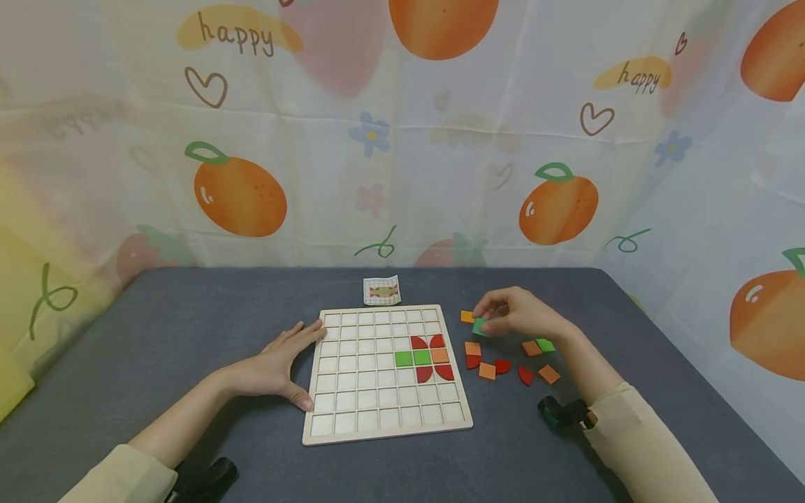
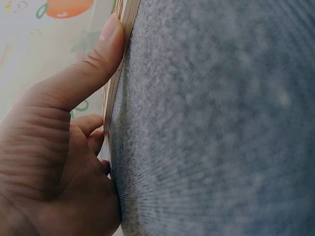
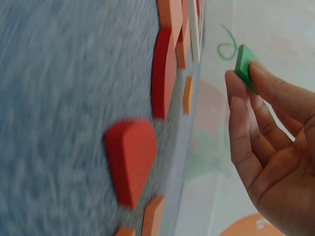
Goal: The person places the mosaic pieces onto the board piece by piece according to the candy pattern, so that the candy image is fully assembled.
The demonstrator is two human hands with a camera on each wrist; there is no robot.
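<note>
My right hand [image 1: 523, 314] pinches a green square tile [image 3: 243, 66] between thumb and fingers, raised off the table to the right of the board. My left hand [image 1: 277, 367] lies spread along the left edge of a wooden grid board [image 1: 388, 436], thumb and fingertips touching its rim. On the board's right side, two green squares [image 1: 412, 358] and an orange square [image 1: 439, 355] sit in a row. Red quarter-round tiles [image 1: 444, 372] occupy cells above and below that row.
Loose tiles lie right of the board: orange squares [image 1: 549, 374], red quarter-rounds [image 1: 525, 376], a green piece [image 1: 546, 345] and a yellow-orange square [image 1: 467, 316]. A small pattern card [image 1: 381, 290] lies behind the board. A fruit-printed cloth [image 1: 402, 175] hangs beyond the dark table [image 1: 251, 447].
</note>
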